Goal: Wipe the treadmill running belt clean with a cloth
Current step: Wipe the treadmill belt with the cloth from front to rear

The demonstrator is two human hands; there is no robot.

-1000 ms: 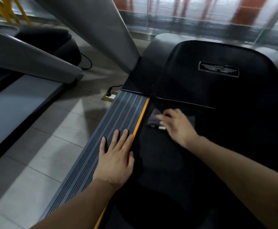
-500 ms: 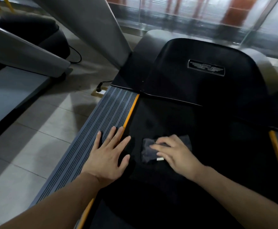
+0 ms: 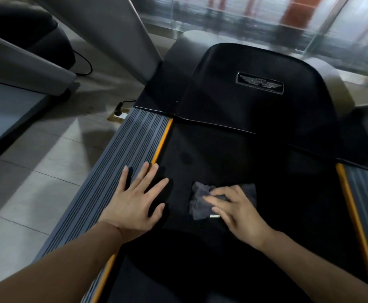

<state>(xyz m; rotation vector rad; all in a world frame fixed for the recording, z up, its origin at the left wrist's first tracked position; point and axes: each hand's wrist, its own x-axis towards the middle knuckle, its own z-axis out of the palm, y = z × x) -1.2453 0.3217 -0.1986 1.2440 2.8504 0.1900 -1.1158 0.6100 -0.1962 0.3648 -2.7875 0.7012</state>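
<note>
The black running belt (image 3: 277, 193) fills the middle of the view between two orange edge strips. A small dark grey cloth (image 3: 200, 202) lies crumpled on the belt at its centre. My right hand (image 3: 237, 211) presses down on the cloth with fingers spread, covering its right part. My left hand (image 3: 137, 200) rests flat with fingers apart, straddling the left orange strip (image 3: 161, 141), palm partly on the grey ribbed side rail (image 3: 122, 162) and fingers over the belt's left edge. It holds nothing.
The black motor cover (image 3: 255, 101) with a winged badge rises at the belt's far end. A grey upright post (image 3: 117, 29) slants at upper left. A plug and floor socket (image 3: 119, 110) sit beside the rail. Another treadmill (image 3: 15, 68) stands left across tiled floor.
My right hand has dragged the cloth back along the belt toward me and a little rightward. My left hand has slid slightly right onto the belt's edge. The view has shifted right.
</note>
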